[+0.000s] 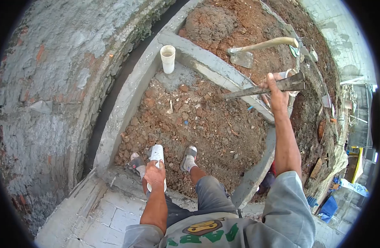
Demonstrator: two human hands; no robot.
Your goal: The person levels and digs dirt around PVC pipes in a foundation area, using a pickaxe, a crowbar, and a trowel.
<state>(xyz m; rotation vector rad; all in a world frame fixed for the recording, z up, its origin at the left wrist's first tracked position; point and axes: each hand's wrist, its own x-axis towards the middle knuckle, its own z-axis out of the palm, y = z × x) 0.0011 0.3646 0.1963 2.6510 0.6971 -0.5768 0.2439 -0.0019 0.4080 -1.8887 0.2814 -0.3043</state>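
My right hand (277, 97) is closed around a long, dark, tapered tool (245, 91), whose narrow end points left over the soil and whose wide end flares out to the right of my fist. Its exact kind does not show. My left hand (155, 174), low in front of my legs, grips a short white plastic pipe (157, 153) with its upper end pointing away from me. Loose brown soil with rubble (198, 124) lies under both hands and around my sandalled feet. Behind my right hand, another white pipe end (285, 74) is partly hidden.
A white pipe (168, 62) stands upright in the far corner of the grey mortared walls (212, 70) framing the soil. Beyond lies a wooden-handled hoe (264, 47). A narrow dark gap (115, 91) runs along the rough wall (53, 82) at left.
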